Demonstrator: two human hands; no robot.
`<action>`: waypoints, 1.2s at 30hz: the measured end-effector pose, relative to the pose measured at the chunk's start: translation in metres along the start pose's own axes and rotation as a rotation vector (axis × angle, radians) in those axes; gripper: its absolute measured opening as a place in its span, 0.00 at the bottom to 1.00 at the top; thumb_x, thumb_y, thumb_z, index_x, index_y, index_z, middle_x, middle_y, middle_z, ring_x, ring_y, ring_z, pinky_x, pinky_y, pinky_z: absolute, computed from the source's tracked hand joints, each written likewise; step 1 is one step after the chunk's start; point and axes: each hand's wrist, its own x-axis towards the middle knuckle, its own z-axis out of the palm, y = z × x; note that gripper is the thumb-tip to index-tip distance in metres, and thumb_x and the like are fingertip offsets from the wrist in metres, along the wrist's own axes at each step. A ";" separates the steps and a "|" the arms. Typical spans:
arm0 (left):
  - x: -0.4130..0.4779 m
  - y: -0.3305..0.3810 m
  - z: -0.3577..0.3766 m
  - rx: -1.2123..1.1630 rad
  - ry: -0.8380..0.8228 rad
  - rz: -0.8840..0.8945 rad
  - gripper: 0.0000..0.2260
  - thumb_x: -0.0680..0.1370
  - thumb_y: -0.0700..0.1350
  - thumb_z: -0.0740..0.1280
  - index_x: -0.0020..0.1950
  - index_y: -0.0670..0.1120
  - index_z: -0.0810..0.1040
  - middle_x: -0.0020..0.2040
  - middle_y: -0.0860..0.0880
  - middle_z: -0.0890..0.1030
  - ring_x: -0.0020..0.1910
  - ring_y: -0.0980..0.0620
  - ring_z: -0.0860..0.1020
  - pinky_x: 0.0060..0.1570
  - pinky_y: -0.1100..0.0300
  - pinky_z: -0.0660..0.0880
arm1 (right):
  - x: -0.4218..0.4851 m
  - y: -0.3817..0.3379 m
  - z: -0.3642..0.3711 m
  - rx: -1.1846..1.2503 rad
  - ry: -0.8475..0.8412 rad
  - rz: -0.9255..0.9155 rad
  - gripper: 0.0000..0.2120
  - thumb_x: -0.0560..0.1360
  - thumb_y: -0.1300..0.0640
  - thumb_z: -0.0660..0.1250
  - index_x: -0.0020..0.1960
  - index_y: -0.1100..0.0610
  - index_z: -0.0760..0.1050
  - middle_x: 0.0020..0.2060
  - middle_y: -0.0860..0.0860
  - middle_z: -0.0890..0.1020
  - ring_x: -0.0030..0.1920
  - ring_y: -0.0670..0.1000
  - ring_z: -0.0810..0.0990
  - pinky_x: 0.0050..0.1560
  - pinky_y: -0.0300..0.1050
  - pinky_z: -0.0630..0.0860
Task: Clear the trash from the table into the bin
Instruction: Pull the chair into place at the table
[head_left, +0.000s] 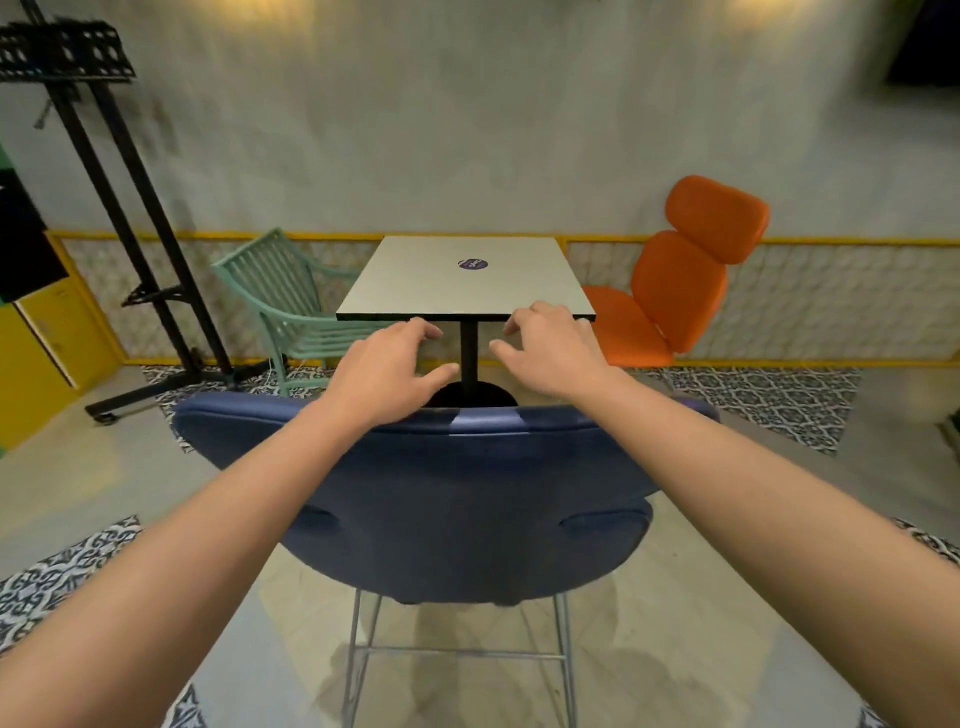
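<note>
Left hand (387, 371), right hand (553, 353) empty; blue chair (467, 493) below

The square pale grey table top (457, 283) has a black edge, a round purple sticker (472, 264) and a black pedestal (469, 358). Near is a navy blue padded chair back (441, 493); left, a mint green slatted chair (280, 291); right, an orange cushioned chair (675, 280). Black-and-white patterned floor tiles (753, 395) lie right; a yellow cabinet (47, 338) stands left.

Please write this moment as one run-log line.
left hand: open, empty | right hand: open, empty | both above blue chair back | table: round sticker on top
</note>
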 end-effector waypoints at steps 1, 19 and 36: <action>-0.007 0.000 0.002 -0.004 -0.012 0.008 0.22 0.75 0.60 0.63 0.65 0.50 0.70 0.64 0.50 0.76 0.63 0.49 0.74 0.60 0.49 0.72 | -0.008 -0.004 0.003 -0.009 -0.005 0.012 0.21 0.77 0.43 0.57 0.62 0.55 0.74 0.59 0.53 0.76 0.62 0.55 0.72 0.59 0.54 0.68; -0.036 -0.027 0.034 0.167 0.013 0.057 0.18 0.81 0.58 0.49 0.41 0.50 0.71 0.40 0.47 0.81 0.43 0.44 0.78 0.47 0.52 0.67 | -0.047 -0.020 0.054 -0.118 0.019 0.054 0.25 0.80 0.45 0.48 0.41 0.57 0.78 0.36 0.53 0.79 0.38 0.55 0.77 0.41 0.46 0.70; -0.008 -0.032 0.053 0.279 0.310 0.047 0.25 0.75 0.56 0.50 0.27 0.47 0.76 0.22 0.51 0.72 0.24 0.50 0.67 0.26 0.67 0.49 | -0.022 -0.002 0.066 -0.142 0.202 0.033 0.24 0.75 0.46 0.47 0.35 0.54 0.76 0.28 0.48 0.73 0.30 0.51 0.70 0.27 0.39 0.53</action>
